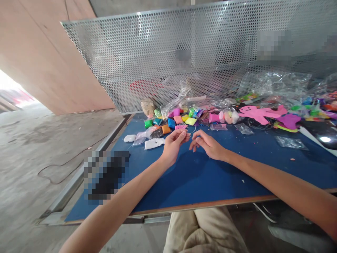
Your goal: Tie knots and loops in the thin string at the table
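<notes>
Both hands are held over the blue table (210,179), close together in the middle. My left hand (175,144) pinches a thin pale string or wire (194,129) between thumb and fingertips. That strand loops up from the pinch toward the other side. Just to the right, my right hand (206,144) is loosely curled with its fingers apart, close to the strand; whether it touches it is too small to tell. Behind the hands lie several small colourful packets, among them a blue packet (171,123), an orange packet (165,129) and a yellow packet (191,121).
A white case (130,138) and a white wrapper (154,143) lie left of the hands. Farther right are a pink doll-shaped cutout (260,113), a purple piece (289,120) and a clear plastic bag (291,142). A perforated metal panel (158,52) stands along the back.
</notes>
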The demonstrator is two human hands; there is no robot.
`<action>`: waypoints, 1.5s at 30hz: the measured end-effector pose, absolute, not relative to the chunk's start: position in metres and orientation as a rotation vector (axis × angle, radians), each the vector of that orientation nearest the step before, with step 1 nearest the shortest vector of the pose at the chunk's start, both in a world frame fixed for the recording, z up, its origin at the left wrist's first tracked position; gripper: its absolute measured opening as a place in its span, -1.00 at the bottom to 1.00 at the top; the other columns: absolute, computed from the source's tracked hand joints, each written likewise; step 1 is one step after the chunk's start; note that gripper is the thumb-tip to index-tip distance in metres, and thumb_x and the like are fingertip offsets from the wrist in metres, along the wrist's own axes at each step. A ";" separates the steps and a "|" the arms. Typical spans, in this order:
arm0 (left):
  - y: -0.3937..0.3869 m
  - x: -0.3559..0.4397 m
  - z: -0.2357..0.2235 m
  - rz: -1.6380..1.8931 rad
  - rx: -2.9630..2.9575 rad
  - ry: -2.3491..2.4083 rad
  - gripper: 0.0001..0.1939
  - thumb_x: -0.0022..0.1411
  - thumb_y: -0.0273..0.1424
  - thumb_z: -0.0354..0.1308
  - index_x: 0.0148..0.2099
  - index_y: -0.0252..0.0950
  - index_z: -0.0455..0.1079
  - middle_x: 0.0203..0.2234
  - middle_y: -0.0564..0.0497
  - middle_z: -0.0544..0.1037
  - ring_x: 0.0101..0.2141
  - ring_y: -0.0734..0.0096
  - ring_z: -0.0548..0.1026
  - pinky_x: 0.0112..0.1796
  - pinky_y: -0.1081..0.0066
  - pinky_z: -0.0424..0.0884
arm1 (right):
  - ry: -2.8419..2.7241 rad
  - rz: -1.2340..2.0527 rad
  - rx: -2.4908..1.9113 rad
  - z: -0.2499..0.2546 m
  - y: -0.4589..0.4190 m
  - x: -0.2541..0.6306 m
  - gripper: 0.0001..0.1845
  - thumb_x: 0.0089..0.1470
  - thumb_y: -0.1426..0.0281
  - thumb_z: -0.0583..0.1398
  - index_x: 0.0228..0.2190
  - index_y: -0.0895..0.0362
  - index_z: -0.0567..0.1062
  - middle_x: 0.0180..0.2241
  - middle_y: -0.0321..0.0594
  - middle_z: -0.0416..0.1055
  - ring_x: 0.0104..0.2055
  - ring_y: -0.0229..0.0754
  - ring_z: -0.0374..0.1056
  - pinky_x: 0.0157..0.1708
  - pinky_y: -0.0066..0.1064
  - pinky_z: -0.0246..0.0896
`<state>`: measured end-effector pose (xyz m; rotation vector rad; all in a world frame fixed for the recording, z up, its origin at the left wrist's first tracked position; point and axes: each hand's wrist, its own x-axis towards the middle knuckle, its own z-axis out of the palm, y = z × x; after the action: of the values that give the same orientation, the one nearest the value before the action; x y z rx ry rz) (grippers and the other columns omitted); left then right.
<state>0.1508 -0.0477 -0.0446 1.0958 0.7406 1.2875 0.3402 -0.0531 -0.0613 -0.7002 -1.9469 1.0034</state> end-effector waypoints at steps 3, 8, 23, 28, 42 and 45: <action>-0.041 0.145 -0.048 1.125 1.122 0.732 -0.70 0.14 -0.29 0.36 -0.13 -0.33 0.44 -0.27 -0.08 0.61 -0.28 0.42 0.56 -0.11 0.36 0.45 | -1.916 0.965 -0.733 -0.059 -0.049 0.344 -0.66 0.38 0.10 -0.10 -0.19 0.07 0.28 -0.35 -0.20 0.56 -0.39 -0.19 0.45 -0.24 -0.32 0.29; -0.030 0.130 -0.046 1.147 1.508 0.849 -0.55 0.20 -0.29 0.30 0.09 -0.26 0.31 0.01 -0.18 0.53 -0.14 0.31 0.56 -0.05 0.22 0.45 | -1.935 0.616 -1.024 -0.047 -0.035 0.374 -0.57 0.37 0.11 -0.06 -0.38 0.09 0.37 -0.65 -0.37 0.35 -0.62 -0.28 0.26 -0.47 -0.42 0.14; -0.065 0.153 -0.033 0.907 2.053 0.780 -0.65 0.40 -0.14 0.00 -0.14 -0.26 0.50 -0.33 -0.05 0.61 -0.39 0.38 0.54 -0.31 0.43 0.39 | -2.008 1.015 -0.753 -0.025 -0.045 0.370 -0.61 0.26 0.07 0.12 -0.39 0.11 0.47 -0.58 -0.35 0.32 -0.54 -0.29 0.20 -0.50 -0.44 0.09; -0.062 0.151 -0.036 0.977 1.920 0.872 -0.61 0.38 -0.09 0.00 -0.23 -0.28 0.47 -0.54 0.06 0.52 -0.63 0.54 0.37 -0.51 0.50 0.27 | -1.728 1.248 -0.605 -0.036 -0.045 0.358 -0.64 0.23 0.09 0.17 -0.41 0.11 0.45 -0.37 -0.24 0.38 -0.31 -0.21 0.32 -0.23 -0.33 0.27; -0.056 0.152 -0.036 0.841 1.105 0.567 -0.56 0.28 -0.09 0.17 -0.43 -0.30 0.15 -0.54 0.16 0.05 -0.61 0.66 0.00 -0.56 0.55 0.06 | -1.398 1.647 -0.516 -0.047 -0.048 0.347 -0.75 0.23 0.17 0.18 -0.38 0.07 0.38 -0.59 -0.40 0.12 -0.45 -0.19 0.31 -0.18 -0.18 0.32; -0.054 0.154 -0.038 0.899 1.099 0.578 -0.54 0.26 -0.04 0.17 -0.42 -0.29 0.13 -0.55 0.18 -0.02 -0.62 0.65 -0.06 -0.58 0.54 0.02 | -1.413 1.592 -0.519 -0.047 -0.046 0.346 -0.77 0.21 0.19 0.21 -0.38 0.08 0.42 -0.62 -0.43 0.04 -0.49 -0.21 0.27 -0.13 -0.16 0.33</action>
<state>0.1544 -0.0539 -0.0383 1.0989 0.5783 0.8994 0.3458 -0.0461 -0.0467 -0.5192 -1.4134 1.5921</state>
